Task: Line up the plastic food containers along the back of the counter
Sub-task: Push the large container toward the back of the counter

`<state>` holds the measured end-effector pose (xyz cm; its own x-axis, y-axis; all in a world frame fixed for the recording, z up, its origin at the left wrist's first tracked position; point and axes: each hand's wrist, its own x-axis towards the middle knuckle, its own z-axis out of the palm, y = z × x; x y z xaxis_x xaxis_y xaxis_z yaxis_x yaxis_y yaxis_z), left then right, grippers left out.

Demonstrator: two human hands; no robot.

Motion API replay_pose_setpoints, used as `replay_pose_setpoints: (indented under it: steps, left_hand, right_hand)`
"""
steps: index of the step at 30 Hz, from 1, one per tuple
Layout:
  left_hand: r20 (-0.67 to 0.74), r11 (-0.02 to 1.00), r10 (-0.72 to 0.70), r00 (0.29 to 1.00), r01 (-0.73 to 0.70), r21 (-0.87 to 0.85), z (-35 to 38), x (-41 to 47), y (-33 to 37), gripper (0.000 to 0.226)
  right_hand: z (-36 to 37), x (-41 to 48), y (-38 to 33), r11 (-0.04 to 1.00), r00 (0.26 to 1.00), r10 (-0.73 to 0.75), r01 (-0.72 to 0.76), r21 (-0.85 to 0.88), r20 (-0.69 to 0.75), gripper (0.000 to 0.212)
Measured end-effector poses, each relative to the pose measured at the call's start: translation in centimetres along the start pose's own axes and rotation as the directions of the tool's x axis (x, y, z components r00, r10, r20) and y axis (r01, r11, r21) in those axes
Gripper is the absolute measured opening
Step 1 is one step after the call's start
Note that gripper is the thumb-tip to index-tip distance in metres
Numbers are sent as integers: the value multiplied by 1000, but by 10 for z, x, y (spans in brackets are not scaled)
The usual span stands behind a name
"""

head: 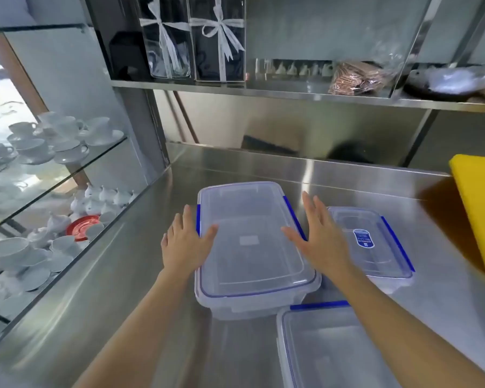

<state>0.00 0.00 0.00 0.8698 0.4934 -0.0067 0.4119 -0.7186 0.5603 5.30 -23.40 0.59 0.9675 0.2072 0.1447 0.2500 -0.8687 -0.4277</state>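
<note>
Near the middle of the counter (347,175), the big container (249,247) lies long end toward the back edge, between the open left hand (184,242) and open right hand (319,242), each grip flat beside it, holding nothing.

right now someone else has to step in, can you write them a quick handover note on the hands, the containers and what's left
Left hand: open, flat against the left side of the large container.
Right hand: open, flat against its right side. Neither has closed a grip.
Large container: lidded, mid-counter, short of the back edge.
Labelled container: just right of it, also mid-counter.
Third container: nearest the front edge, partly out of view.
Done: none at the back of the counter.
Left: move all three back into a row.
</note>
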Motion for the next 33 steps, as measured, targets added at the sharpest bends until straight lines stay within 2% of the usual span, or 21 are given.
replay_pose_setpoints:
  steps: [4, 9, 13, 16, 21, 26, 29, 33]
  left_hand:
    - [167, 988, -136, 977, 147, -57, 2, 0, -6, 82]
    - [354, 932, -283, 891, 343, -117, -3, 7, -2, 68]
    - [479, 882, -269, 835, 414, -226, -4, 14, -4, 63]
    - [488, 880, -228, 843, 393, -268, -2, 17, -6, 58]
    - [406, 858, -187, 895, 350, -375, 2, 32, -8, 49]
    - [352, 809, -183, 918, 344, -476, -3, 55, -4, 54]
    - [338, 806, -207, 918, 356, -473, -6, 74, -6, 55]
    - [302, 829, -170, 938, 301, -470, -7, 102, -15, 44]
  right_hand:
    - [8, 1, 5, 976, 973, 153, -176, 127, 173, 83]
    - [19, 2, 8, 899, 922, 214, -315, 305, 322, 72]
    - [24, 3, 8, 814, 907, 231, -379, 441, 353, 63]
    - [30, 2, 7, 775, 906, 235, -394, 495, 353, 65]
    - [38, 12, 1, 741, 920, 256, -384, 551, 297, 65]
    - [47, 32, -10, 691, 927, 278, -375, 618, 252, 61]
    - [53, 49, -18, 647, 928, 266, -372, 666, 260, 55]
    - [63, 73, -29, 598, 934, 203, -357, 718, 295, 56]
